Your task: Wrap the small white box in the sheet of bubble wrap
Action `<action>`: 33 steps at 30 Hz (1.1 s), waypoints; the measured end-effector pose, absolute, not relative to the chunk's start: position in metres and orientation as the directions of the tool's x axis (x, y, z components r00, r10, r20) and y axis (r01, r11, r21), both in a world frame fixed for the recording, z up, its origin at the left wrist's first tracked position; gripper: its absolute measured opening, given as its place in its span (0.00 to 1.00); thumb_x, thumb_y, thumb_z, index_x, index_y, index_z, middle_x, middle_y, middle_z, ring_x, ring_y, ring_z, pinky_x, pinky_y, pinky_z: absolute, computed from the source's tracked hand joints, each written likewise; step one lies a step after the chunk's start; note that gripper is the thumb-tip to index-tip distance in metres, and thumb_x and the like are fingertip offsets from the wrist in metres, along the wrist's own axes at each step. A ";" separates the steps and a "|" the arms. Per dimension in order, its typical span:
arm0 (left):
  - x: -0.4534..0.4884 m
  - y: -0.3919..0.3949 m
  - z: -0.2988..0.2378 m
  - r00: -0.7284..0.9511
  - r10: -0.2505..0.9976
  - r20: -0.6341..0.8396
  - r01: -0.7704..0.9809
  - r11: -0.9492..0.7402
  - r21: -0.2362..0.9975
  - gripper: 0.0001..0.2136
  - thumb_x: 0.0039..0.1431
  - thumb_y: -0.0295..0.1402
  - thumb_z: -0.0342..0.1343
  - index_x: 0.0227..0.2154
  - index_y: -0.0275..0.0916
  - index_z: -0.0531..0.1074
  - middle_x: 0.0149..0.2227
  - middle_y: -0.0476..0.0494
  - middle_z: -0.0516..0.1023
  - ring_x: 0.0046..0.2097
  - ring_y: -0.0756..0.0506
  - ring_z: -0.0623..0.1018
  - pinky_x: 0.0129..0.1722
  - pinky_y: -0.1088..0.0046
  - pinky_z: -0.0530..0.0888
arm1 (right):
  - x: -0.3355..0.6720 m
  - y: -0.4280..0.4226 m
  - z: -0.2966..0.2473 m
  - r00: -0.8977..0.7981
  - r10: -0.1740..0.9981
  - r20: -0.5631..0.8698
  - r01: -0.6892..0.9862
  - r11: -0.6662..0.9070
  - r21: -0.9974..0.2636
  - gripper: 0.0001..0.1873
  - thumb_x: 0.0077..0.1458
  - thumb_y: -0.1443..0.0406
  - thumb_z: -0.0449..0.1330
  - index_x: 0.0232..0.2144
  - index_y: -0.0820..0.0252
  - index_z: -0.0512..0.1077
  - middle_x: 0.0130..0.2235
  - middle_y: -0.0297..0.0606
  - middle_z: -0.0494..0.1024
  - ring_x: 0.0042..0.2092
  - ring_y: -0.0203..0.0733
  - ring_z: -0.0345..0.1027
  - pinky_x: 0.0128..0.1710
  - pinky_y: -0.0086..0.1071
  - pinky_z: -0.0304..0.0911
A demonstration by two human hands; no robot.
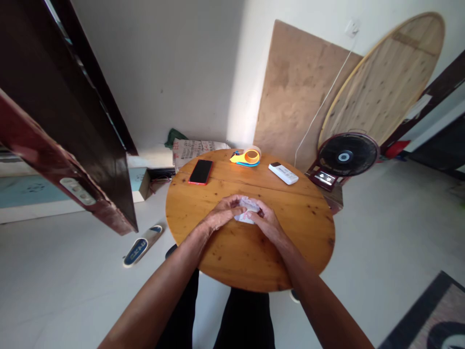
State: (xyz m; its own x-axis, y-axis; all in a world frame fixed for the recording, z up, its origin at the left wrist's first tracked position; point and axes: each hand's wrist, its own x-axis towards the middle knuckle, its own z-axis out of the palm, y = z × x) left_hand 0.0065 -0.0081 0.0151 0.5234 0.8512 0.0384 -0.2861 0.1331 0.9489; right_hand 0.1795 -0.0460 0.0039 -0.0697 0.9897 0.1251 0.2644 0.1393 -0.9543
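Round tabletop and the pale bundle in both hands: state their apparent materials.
Round tabletop: wood, probably varnished, showing knots, a board seam and soft sheen. Pale bundle: perhaps thin plastic or paper, crinkled with pinkish marks; too small to settle.

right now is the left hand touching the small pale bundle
Touching. In the head view, the left hand lays its thumb over the left side of the small pale bundle.

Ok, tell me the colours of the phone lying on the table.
The phone has a black screen and a red edge, best seen in the head view.
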 end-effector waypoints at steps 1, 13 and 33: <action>0.007 -0.008 0.015 0.518 0.855 0.030 -0.272 0.131 0.953 0.22 0.40 0.37 0.68 0.39 0.35 0.73 0.38 0.42 0.79 0.39 0.46 0.76 0.41 0.71 0.69 | 0.179 -0.047 0.004 -0.063 0.990 0.123 0.256 0.135 -0.957 0.28 0.50 0.60 0.61 0.53 0.57 0.65 0.46 0.40 0.76 0.43 0.43 0.71 0.44 0.36 0.67; 0.009 -0.004 0.004 0.501 0.862 0.076 -0.315 0.100 0.944 0.26 0.42 0.41 0.67 0.44 0.35 0.71 0.40 0.43 0.78 0.41 0.47 0.76 0.41 0.73 0.70 | 0.178 -0.048 0.004 -0.071 0.989 0.134 0.320 0.149 -0.935 0.26 0.50 0.59 0.60 0.52 0.57 0.67 0.41 0.38 0.77 0.38 0.41 0.70 0.39 0.34 0.67; 0.010 -0.005 0.004 0.466 0.882 0.066 -0.187 0.026 0.982 0.21 0.44 0.46 0.65 0.37 0.36 0.73 0.34 0.46 0.77 0.33 0.51 0.73 0.34 0.75 0.69 | 0.180 -0.049 0.002 -0.088 0.948 0.305 0.489 0.308 -0.816 0.18 0.54 0.60 0.57 0.48 0.56 0.69 0.52 0.41 0.71 0.51 0.46 0.66 0.50 0.38 0.63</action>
State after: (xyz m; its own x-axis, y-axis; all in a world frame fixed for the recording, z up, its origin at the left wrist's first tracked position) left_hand 0.0100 -0.0046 0.0043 0.4665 0.8821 0.0661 -0.1875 0.0256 0.9819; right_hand 0.1801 -0.0493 0.0021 -0.0882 0.9484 0.3046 0.4890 0.3077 -0.8162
